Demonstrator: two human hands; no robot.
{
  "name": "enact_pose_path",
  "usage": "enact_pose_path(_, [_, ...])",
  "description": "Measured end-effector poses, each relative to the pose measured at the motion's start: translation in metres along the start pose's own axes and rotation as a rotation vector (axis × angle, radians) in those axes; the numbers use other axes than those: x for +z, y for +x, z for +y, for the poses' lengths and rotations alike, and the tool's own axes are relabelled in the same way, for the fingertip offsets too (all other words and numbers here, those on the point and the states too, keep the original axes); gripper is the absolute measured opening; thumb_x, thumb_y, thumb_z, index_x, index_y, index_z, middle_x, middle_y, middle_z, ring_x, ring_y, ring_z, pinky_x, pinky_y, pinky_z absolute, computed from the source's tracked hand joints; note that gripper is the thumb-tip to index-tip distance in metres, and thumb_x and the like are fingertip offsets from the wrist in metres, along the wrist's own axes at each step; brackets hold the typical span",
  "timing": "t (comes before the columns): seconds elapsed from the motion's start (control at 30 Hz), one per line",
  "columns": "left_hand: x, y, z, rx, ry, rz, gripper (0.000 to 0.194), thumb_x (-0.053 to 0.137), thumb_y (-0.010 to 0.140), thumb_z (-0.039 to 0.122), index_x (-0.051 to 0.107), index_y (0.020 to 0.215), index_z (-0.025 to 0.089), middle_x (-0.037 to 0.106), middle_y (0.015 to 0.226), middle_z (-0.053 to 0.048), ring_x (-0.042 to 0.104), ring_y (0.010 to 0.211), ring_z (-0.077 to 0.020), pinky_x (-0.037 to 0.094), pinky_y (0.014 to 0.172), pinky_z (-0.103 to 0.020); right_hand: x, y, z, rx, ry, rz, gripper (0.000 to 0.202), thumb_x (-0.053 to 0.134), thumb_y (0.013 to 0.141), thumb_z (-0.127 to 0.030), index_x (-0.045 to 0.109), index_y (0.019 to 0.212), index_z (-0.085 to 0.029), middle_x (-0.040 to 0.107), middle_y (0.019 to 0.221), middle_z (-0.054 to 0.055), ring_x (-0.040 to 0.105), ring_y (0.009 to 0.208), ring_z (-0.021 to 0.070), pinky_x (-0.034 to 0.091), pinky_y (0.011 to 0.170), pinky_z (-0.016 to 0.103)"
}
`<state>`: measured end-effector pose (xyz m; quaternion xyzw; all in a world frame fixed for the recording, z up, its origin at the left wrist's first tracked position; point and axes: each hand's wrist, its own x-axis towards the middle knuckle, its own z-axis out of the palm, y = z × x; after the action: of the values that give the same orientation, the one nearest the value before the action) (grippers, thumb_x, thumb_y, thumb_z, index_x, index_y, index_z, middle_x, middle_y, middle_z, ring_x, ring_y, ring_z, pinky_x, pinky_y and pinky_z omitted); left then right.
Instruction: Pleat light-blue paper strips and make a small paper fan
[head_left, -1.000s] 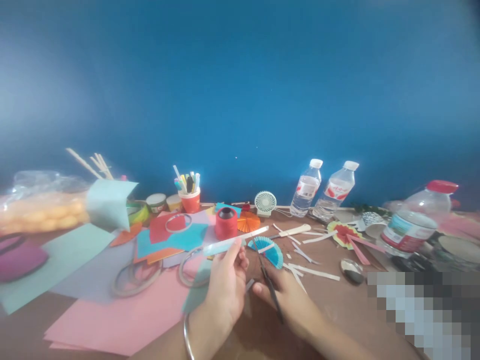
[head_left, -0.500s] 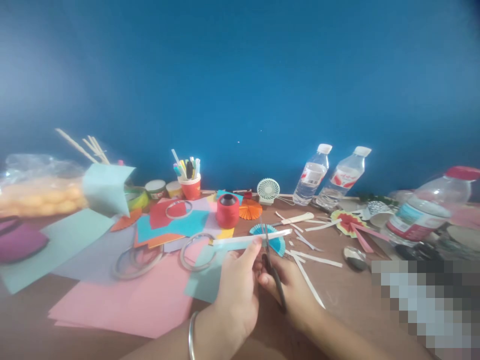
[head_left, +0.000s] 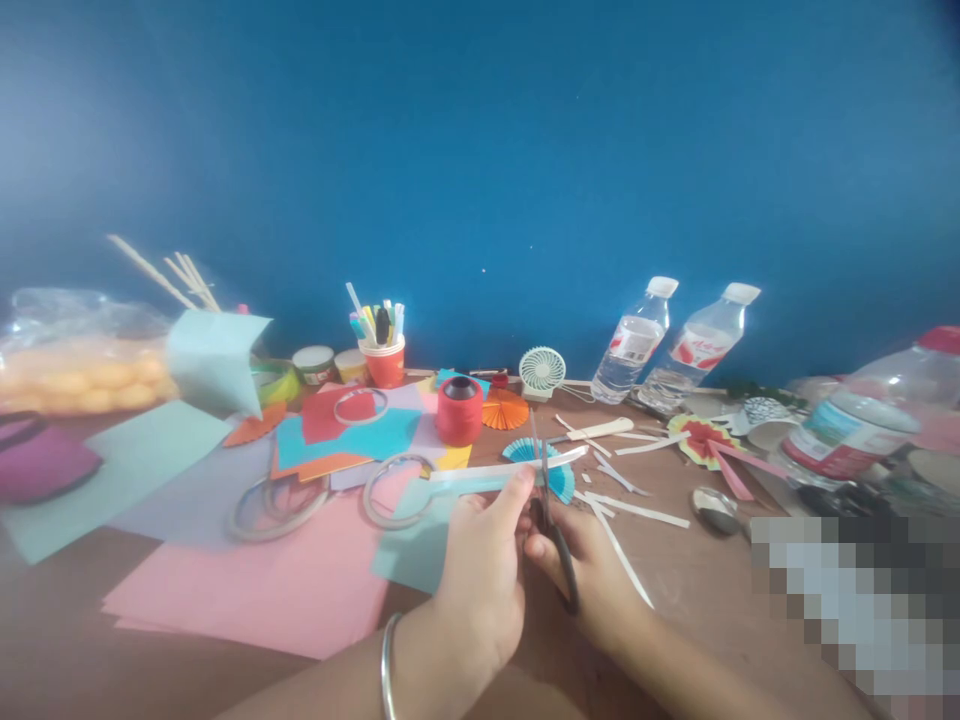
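Observation:
My left hand (head_left: 487,570), with a silver bangle at the wrist, pinches a long pale strip (head_left: 480,478) between thumb and fingers. Dark-handled scissors (head_left: 556,550) are gripped in my right hand (head_left: 589,570), close beside the left. Their blades point away from me and cross the strip near its right end, just past my left thumb. Behind the blades lies a blue pleated paper fan (head_left: 559,480). Several white paper strips (head_left: 645,514) are scattered to the right of my hands.
Coloured paper (head_left: 255,580), tape rings (head_left: 397,490) and a red roll (head_left: 459,412) lie left of centre. A pen cup (head_left: 385,362), small white fan (head_left: 541,372) and water bottles (head_left: 634,345) stand at the back. A larger bottle (head_left: 847,435) is at right.
The view has shifted slightly, moving the table items a little in the picture. The scissors' blades now cross the strip slightly farther from its left end; both hands keep their holds.

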<state>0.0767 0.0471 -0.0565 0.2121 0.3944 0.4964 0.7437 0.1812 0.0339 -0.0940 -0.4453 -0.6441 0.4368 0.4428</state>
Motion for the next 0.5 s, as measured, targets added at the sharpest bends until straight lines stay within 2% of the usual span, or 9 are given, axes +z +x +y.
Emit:
enact_pose_path(0.3, [-0.0003, 0.0011, -0.0007, 0.000, 0.005, 0.018, 0.033, 0.065, 0.067, 0.039, 0.053, 0.080, 0.011, 0.039, 0.055, 0.001, 0.043, 0.043, -0.0082, 0.034, 0.042, -0.020, -0.0001, 0.0000, 0.0025, 0.014, -0.017, 0.000, 0.037, 0.050, 0.079, -0.045, 0.056, 0.088, -0.010, 0.057, 0.082, 0.006, 0.051, 0.078, 0.0191, 0.040, 0.074, 0.025])
enact_pose_path(0.5, [-0.0002, -0.0007, 0.0010, -0.009, 0.004, 0.032, 0.035, 0.066, 0.065, 0.041, 0.051, 0.077, 0.011, 0.041, 0.057, 0.000, 0.044, 0.045, -0.0081, 0.035, 0.043, -0.020, 0.0000, -0.0005, 0.0010, 0.028, -0.025, 0.009, 0.040, 0.050, 0.079, -0.046, 0.058, 0.091, -0.009, 0.058, 0.081, 0.006, 0.053, 0.077, 0.0195, 0.040, 0.073, 0.026])
